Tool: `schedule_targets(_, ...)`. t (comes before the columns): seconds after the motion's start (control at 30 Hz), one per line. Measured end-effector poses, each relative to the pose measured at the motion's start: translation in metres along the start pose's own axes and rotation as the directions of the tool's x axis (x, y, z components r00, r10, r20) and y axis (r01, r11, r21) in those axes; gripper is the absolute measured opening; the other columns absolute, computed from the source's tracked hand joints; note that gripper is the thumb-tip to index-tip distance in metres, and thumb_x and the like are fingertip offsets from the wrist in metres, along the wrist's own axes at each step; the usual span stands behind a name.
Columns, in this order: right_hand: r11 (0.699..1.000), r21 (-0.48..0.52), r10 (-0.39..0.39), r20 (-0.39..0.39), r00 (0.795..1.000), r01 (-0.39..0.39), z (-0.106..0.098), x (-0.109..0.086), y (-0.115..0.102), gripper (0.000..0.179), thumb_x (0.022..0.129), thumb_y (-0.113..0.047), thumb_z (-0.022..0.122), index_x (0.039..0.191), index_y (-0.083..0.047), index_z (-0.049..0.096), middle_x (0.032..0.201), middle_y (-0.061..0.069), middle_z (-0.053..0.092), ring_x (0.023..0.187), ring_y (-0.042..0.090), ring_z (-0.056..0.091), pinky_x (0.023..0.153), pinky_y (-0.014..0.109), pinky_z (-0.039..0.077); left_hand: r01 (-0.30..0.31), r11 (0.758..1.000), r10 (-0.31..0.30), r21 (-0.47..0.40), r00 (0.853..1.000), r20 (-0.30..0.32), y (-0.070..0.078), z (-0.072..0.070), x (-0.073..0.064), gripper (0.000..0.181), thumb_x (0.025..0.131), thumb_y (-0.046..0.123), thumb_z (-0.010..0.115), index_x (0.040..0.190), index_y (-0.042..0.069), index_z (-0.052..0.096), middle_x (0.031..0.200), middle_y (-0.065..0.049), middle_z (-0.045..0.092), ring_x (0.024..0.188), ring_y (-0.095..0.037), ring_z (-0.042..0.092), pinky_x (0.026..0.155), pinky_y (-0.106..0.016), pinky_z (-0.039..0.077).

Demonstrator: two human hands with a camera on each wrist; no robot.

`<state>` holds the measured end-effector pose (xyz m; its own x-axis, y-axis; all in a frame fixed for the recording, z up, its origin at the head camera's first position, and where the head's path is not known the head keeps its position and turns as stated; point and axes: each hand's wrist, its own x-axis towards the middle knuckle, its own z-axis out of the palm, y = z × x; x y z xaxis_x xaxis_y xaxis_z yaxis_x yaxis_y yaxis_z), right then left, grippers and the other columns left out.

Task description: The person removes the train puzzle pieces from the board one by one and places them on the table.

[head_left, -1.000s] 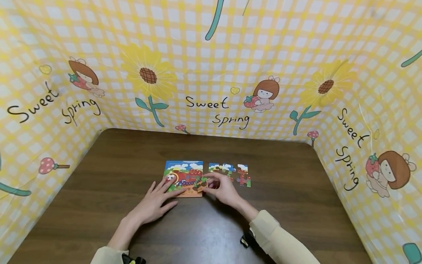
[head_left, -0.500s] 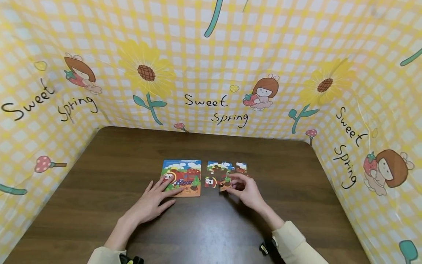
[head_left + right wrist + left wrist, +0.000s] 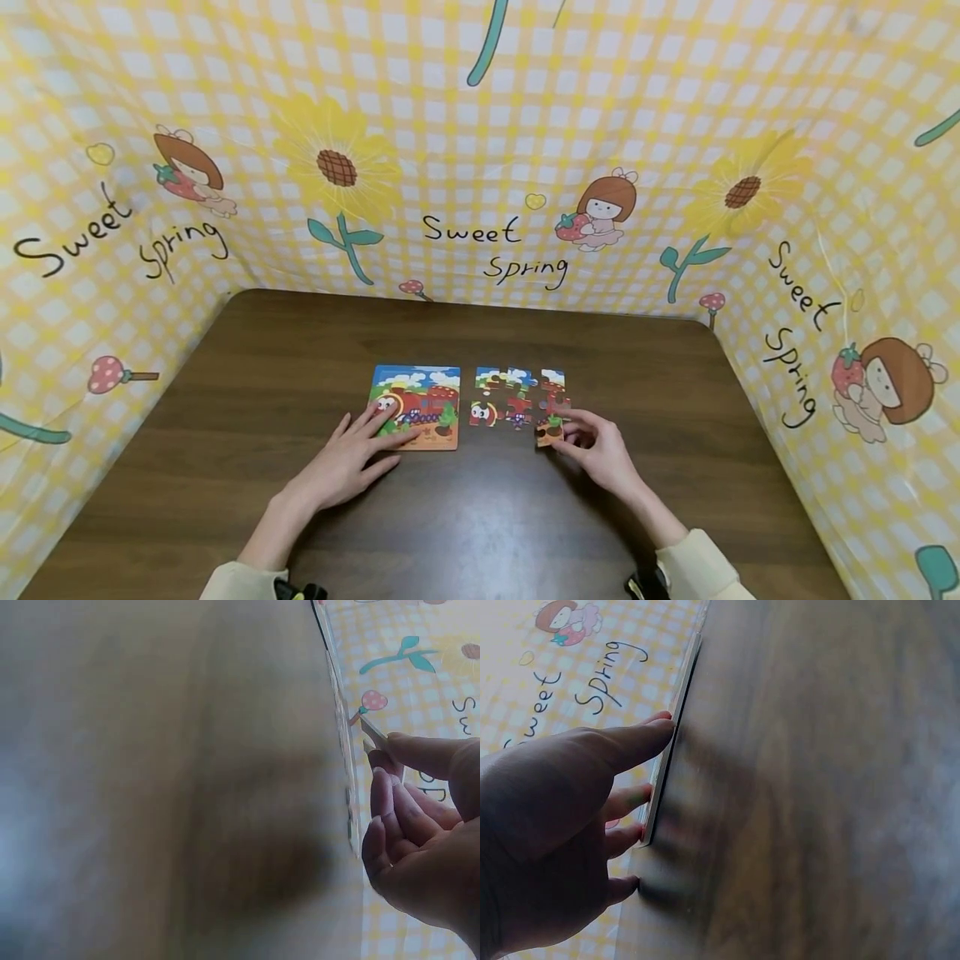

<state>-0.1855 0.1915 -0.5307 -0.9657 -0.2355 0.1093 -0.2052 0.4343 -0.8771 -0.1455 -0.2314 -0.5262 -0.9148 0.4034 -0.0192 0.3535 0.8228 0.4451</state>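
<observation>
A jigsaw board with a red train picture (image 3: 431,383) lies on the table. My left hand (image 3: 341,467) rests flat on its lower left part, fingers spread; in the left wrist view the same hand (image 3: 562,810) touches the thin edge of the board (image 3: 658,787). Between thumb and fingers my right hand (image 3: 603,454) pinches a puzzle piece (image 3: 550,432) with a green plant on brown ground. That piece is just below the right column of laid-out puzzle pieces (image 3: 517,408), whose lowest part the fingers partly cover. The right wrist view shows the pinched piece tilted (image 3: 375,733), above the table.
Several loose pieces stand in rows right of the board, with narrow gaps between columns. The brown wooden table (image 3: 300,333) is bounded at the back and sides by a yellow checked cloth (image 3: 465,183).
My right hand has lifted the plant piece from the board's lower right corner and carried it right, past the middle column to below the right one. My left hand stays on the board.
</observation>
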Motion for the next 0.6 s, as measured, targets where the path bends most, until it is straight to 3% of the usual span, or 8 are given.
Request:
schedule_targets(0.23,0.998,-0.024,0.062,0.012,0.998,-0.061,-0.0067,-0.0066,0.0053,0.041,0.093,-0.001,0.086,0.132,0.004,0.075,0.097,0.016,0.082,0.076,0.002,0.062,0.069,0.020,0.053,0.006,1.000,-0.006,0.012,1.000,-0.001,0.0016,-0.0001,0.0000,0.048,0.112,0.031,0.066,0.159,0.037,0.060,0.179,-0.018,0.037,0.167,-0.052,0.027,0.127,-0.084,0.021)
schedule_targets(0.47,0.998,-0.034,0.061,0.015,0.998,-0.060,-0.0084,-0.0085,0.0079,0.041,0.093,-0.001,0.086,0.131,0.004,0.075,0.096,0.015,0.082,0.075,0.001,0.060,0.068,0.020,0.052,0.011,1.000,-0.011,0.018,1.000,-0.001,0.0031,0.0004,-0.0003,0.049,0.111,0.032,0.066,0.159,0.038,0.060,0.178,-0.018,0.038,0.166,-0.051,0.030,0.127,-0.084,0.021)
schedule_targets(0.6,0.994,-0.097,0.054,0.013,0.998,-0.052,-0.0081,-0.0094,0.0090,0.040,0.092,-0.003,0.087,0.131,0.002,0.076,0.096,0.011,0.080,0.076,0.001,0.059,0.067,0.019,0.051,0.001,1.000,-0.001,0.021,1.000,-0.006,0.0038,0.0004,-0.0010,0.051,0.111,0.031,0.067,0.160,0.039,0.058,0.178,-0.019,0.038,0.166,-0.051,0.029,0.126,-0.085,0.021)
